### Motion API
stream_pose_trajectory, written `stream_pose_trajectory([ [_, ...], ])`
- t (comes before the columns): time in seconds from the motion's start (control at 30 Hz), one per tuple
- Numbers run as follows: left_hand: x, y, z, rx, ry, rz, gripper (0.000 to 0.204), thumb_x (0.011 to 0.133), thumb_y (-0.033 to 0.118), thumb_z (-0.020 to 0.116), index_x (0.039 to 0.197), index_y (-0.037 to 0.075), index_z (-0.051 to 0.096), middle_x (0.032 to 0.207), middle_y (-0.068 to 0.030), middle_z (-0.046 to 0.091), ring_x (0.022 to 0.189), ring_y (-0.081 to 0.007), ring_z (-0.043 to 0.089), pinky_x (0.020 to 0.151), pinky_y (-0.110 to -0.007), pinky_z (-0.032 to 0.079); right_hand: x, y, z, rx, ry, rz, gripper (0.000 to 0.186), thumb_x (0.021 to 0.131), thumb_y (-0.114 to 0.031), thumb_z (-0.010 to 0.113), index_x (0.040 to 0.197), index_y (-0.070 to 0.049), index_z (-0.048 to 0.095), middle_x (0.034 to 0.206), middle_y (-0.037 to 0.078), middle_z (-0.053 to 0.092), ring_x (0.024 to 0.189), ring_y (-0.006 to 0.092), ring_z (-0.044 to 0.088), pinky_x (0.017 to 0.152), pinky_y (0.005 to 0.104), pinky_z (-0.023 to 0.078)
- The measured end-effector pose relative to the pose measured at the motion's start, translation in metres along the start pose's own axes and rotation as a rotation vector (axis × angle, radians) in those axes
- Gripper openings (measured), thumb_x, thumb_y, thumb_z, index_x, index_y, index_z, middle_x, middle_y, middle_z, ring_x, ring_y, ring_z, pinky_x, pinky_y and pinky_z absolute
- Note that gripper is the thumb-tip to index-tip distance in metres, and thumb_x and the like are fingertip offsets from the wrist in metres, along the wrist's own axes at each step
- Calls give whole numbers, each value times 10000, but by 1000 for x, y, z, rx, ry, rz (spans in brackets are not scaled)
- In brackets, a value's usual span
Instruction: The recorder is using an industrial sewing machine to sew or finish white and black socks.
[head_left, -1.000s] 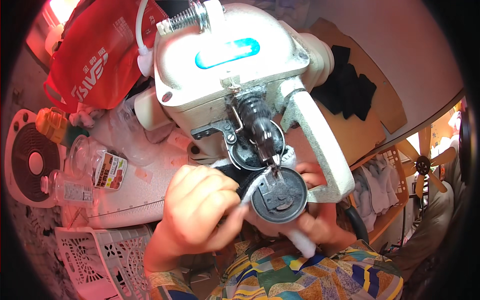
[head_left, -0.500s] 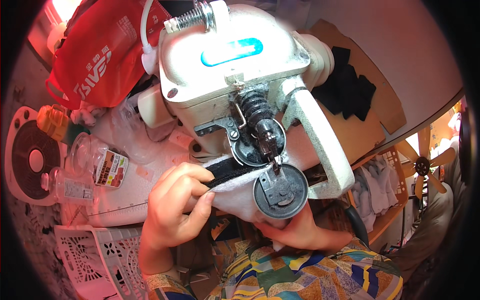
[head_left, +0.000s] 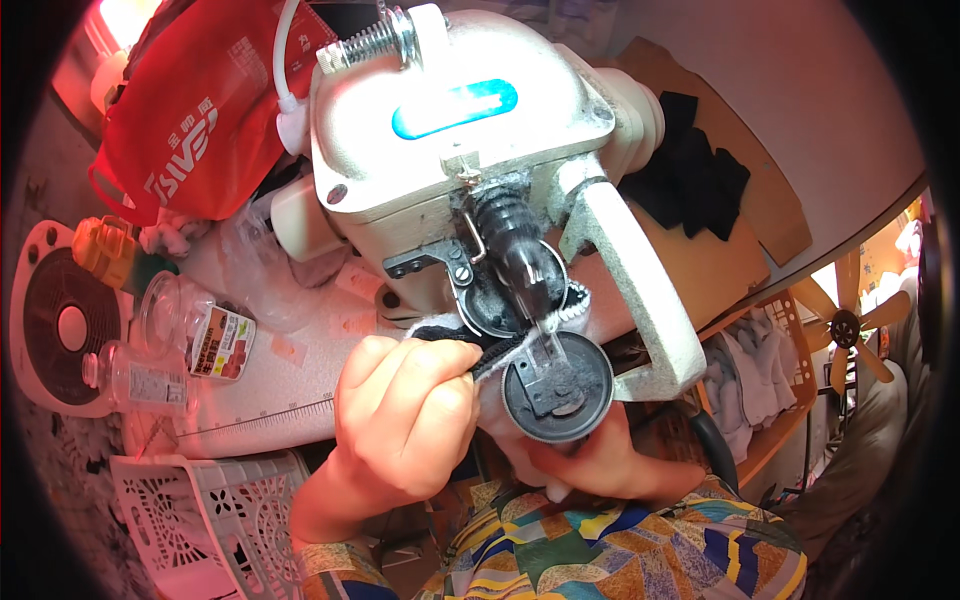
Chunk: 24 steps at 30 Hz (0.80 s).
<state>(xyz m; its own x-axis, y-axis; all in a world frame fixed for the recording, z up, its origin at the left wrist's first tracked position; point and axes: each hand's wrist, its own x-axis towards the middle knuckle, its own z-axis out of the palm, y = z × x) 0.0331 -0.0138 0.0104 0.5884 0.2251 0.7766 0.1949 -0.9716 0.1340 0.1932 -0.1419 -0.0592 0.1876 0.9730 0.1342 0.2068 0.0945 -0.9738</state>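
A cream industrial sewing machine (head_left: 460,140) with a curved arm at the right has two dark feed discs, the lower one (head_left: 555,395) facing up. Black fabric (head_left: 492,352) layered with white fabric (head_left: 492,405) runs between the discs, its edge showing at their right. My left hand (head_left: 405,415) is closed in a pinch on the layered fabric, just left of the lower disc. My right hand (head_left: 600,460) is below that disc, closed around the white fabric, its fingers partly hidden by disc and cloth.
Left are a red bag (head_left: 200,140), clear jars (head_left: 155,385), a small round appliance (head_left: 65,330) and a white plastic crate (head_left: 205,525). Right are cardboard (head_left: 720,260) with black pieces (head_left: 700,170), a bin of white fabric (head_left: 745,380) and a fan (head_left: 845,330).
My left hand, farther left half a second ago with the fabric stretched out, has returned right toward the discs. My right hand has moved slightly down since a second ago.
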Motion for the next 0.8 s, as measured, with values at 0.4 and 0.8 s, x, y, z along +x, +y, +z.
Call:
stream_pose_trajectory([
  [0.4,-4,-30,-22,-682,-308,-191,230,768,251,549,709,30,528,771,-121,572,673,-280,520,659,-365,368,7,17,-22,65,-140,-35,615,661,-84,747,1216,-13,492,1112,96,584,1058,181,559,916,330,442],
  [0.8,-29,-22,-15,-177,-86,-188,210,650,-46,679,749,21,507,831,-115,612,651,-248,556,572,-350,395,9,23,-26,17,-173,-12,584,663,-78,711,1208,-21,508,1108,91,581,1046,171,553,896,327,445],
])
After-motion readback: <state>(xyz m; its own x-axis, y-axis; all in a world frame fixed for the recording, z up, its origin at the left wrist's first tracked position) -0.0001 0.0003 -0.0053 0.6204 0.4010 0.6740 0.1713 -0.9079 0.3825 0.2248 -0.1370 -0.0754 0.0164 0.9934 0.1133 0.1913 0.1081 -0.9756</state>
